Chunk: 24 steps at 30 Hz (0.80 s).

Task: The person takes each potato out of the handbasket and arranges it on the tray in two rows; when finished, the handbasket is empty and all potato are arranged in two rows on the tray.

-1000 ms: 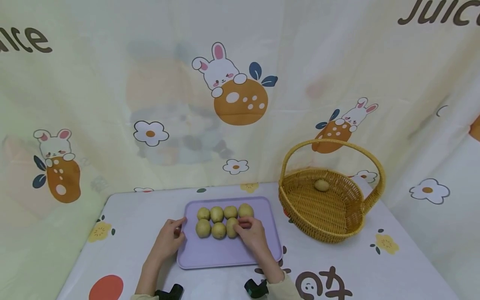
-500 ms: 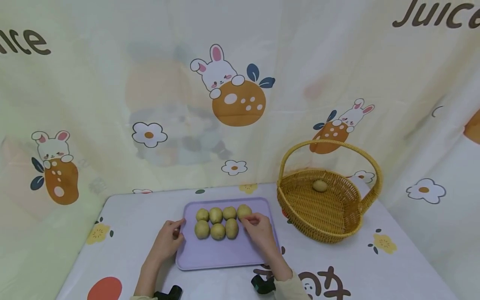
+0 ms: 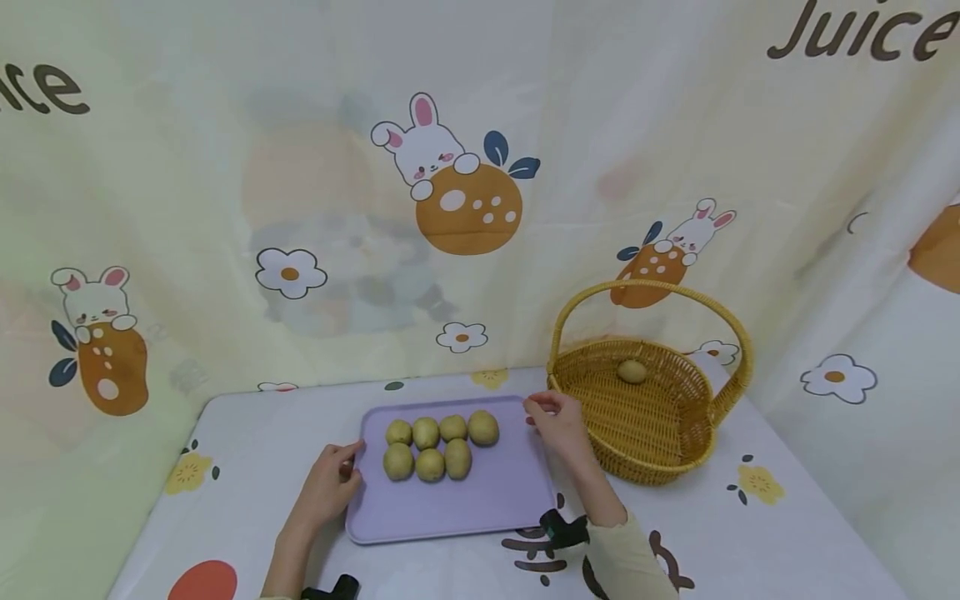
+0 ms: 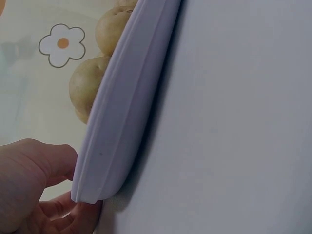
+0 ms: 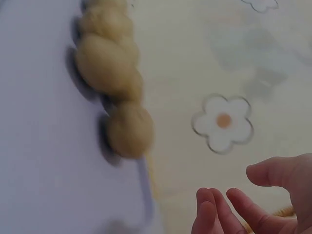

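Note:
A lilac tray (image 3: 450,512) lies on the table with several potatoes (image 3: 458,459) in two rows on it. My left hand (image 3: 327,490) holds the tray's left edge. In the left wrist view its thumb (image 4: 58,161) lies at the rim, with the fingers lower at the tray's outer wall (image 4: 122,112). Over the tray's right rim in the head view is my right hand (image 3: 561,429), beside the basket. The right wrist view shows this hand (image 5: 278,222) with thumb and fingers apart and nothing between them; the potatoes (image 5: 130,130) are off to one side.
A yellow wicker basket (image 3: 626,457) with a tall arched handle (image 3: 652,287) stands right of the tray. One potato (image 3: 632,371) sits at its back. Behind the table hangs a printed curtain (image 3: 337,183). Dark cameras (image 3: 564,529) are strapped to both wrists.
My right hand has left the potatoes and moved right and back to the tray's right rim. The left hand stays at the left edge. The head view has shifted slightly.

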Available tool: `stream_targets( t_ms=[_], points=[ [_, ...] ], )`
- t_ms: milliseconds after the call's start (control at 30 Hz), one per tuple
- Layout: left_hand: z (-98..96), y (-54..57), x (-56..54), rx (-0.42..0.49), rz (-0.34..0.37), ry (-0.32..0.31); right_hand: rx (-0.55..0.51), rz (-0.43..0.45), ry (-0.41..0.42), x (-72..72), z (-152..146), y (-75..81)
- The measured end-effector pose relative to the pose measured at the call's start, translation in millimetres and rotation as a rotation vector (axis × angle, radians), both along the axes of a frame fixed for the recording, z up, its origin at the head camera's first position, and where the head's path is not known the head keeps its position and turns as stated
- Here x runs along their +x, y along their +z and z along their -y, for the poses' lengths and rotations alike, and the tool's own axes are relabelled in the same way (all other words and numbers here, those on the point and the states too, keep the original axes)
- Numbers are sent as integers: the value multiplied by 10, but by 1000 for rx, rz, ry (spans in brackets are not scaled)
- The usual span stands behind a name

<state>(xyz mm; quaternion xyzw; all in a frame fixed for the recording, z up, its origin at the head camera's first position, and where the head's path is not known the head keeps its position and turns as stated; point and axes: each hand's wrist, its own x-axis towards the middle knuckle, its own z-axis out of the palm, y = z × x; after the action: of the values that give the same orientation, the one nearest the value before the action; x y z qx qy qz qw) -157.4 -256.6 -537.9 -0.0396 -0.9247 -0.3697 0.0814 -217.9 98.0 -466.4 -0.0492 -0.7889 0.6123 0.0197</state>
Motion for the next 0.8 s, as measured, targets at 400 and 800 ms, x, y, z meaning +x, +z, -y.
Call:
stream_targets(
  t_ms=[400,800],
  points=[
    [-22,17,-18,-7,-1,8,7,9,-67,-231,-732,334],
    [-8,13,-6,-4,21,12,95,95,-108,-514,-1281,289]
  ],
)
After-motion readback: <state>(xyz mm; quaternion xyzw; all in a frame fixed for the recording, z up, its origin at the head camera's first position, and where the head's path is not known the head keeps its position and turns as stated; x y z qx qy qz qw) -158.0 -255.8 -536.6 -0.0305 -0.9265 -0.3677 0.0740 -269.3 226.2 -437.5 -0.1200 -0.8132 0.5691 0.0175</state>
